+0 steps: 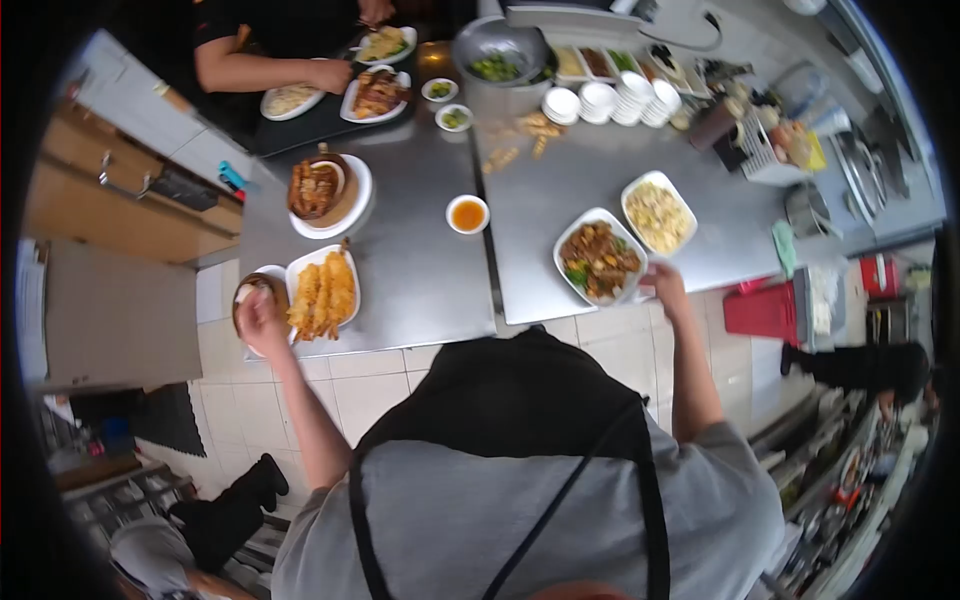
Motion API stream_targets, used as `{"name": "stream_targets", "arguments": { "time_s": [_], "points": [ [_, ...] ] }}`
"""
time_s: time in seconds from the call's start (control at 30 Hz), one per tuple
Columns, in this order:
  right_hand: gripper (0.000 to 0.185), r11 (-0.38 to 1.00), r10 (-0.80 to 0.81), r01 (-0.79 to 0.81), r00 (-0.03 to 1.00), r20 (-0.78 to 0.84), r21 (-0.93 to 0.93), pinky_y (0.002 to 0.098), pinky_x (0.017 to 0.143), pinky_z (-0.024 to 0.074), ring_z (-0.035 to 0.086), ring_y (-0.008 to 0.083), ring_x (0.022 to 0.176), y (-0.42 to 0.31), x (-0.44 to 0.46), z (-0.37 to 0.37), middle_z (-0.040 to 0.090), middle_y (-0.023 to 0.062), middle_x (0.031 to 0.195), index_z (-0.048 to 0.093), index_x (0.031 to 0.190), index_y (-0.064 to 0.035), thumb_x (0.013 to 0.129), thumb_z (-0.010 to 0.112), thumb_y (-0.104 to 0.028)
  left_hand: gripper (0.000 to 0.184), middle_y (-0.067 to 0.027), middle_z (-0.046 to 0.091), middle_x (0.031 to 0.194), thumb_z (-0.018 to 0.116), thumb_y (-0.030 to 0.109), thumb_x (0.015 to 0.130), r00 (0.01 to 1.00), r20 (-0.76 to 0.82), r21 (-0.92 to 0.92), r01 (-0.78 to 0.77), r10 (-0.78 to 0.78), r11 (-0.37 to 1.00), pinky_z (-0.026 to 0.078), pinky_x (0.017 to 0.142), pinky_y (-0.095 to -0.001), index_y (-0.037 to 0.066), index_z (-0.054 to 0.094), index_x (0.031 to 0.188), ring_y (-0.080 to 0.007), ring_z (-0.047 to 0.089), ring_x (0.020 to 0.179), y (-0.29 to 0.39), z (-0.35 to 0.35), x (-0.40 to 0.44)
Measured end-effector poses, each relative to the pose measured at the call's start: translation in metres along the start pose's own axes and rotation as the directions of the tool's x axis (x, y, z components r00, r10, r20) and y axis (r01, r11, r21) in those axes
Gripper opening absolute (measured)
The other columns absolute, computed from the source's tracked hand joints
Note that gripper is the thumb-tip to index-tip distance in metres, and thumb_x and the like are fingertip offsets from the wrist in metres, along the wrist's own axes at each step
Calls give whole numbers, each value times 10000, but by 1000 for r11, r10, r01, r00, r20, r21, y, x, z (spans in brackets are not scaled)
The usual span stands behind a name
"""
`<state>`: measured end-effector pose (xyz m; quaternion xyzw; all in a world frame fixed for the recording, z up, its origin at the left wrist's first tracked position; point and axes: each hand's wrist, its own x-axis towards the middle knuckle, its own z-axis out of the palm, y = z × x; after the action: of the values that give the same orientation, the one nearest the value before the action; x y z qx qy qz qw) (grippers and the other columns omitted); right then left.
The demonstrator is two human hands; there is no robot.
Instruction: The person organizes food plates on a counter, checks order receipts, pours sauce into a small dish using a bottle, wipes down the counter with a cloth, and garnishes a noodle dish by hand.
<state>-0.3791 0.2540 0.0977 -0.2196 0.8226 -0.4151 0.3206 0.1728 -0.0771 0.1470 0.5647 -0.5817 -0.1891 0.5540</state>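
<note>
At the left counter's front edge, my left hand [262,318] is over a round brown dish [243,290] on a white plate, its fingers bent; whether they grip anything is unclear. Right beside it stands a white dish of golden fried pieces [325,295]. My right hand [662,284] touches the right rim of a white dish of browned meat and vegetables [600,258], fingers curled at that edge. Behind that dish sits a squarish white dish of pale yellow food [658,212]. A small bowl of orange sauce [467,214] stands near the gap between the counters.
Across the counter a co-worker's arm [270,72] reaches over plated food on a black tray [285,135]. Stacked small white dishes [633,95], a metal bowl [500,50] and a white basket [775,160] line the back. A red bin [762,310] stands at the right.
</note>
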Motion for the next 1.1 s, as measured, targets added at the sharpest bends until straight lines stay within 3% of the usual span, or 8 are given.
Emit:
{"name": "stream_targets", "arguments": {
  "time_s": [0.03,0.1,0.17,0.43,0.63,0.97,1.03,1.1],
  "points": [
    [504,911,210,-260,961,181,320,356,638,518,587,212,729,7,-11,9,561,139,941,342,1229,-51,745,482,-39,167,-59,594,866,586,131,797,997,70,-68,19,-14,998,437,721,-243,12,593,914,-131,543,793,28,21,-11],
    [687,778,238,-329,943,235,535,378,633,534,597,280,748,-12,-42,39,510,197,1026,120,1313,-138,722,433,21,119,-58,597,824,572,114,803,983,183,-48,-17,25,999,432,674,-233,11,598,856,-122,545,758,77,52,-31],
    [685,711,197,-276,961,193,647,383,654,529,596,291,806,-8,-44,53,491,178,1069,105,1301,-185,734,417,39,119,-60,597,815,568,106,802,955,297,-88,24,3,996,431,642,-226,1,596,853,-115,548,735,82,74,-48],
    [653,841,68,-205,958,278,500,357,602,543,616,270,741,-57,-58,80,554,182,950,134,1293,-92,732,447,24,120,-71,592,792,552,82,806,923,378,-172,142,-68,975,445,634,-227,-27,581,848,-114,559,700,98,64,-73],
    [639,926,-134,-123,775,617,356,290,578,533,610,231,752,-115,-53,178,550,176,939,187,1299,-90,741,487,-12,131,-80,590,799,544,79,811,918,387,-225,181,-83,957,444,647,-222,-43,571,852,-117,563,712,107,38,-76],
    [598,971,-129,-91,574,809,220,304,662,533,597,214,836,-136,-26,288,550,153,1003,227,1301,-98,770,489,-12,145,-88,588,841,475,-13,824,843,523,-271,304,-126,913,468,723,-243,-44,543,948,-136,583,762,104,24,-91],
    [441,996,-90,54,576,813,72,302,659,515,601,194,836,-130,-12,286,603,133,911,431,1201,-73,778,551,-96,121,-87,597,766,503,-13,810,814,563,-252,335,-144,908,483,645,-231,-45,554,915,-134,595,685,100,31,-94],
    [306,762,-426,631,656,623,-143,294,638,494,610,199,797,-132,-6,263,626,133,825,571,1054,-59,772,585,-173,109,-81,595,724,518,-12,802,759,636,-221,351,-138,910,483,604,-223,-45,562,897,-128,589,637,106,44,-98]
  ]
}}
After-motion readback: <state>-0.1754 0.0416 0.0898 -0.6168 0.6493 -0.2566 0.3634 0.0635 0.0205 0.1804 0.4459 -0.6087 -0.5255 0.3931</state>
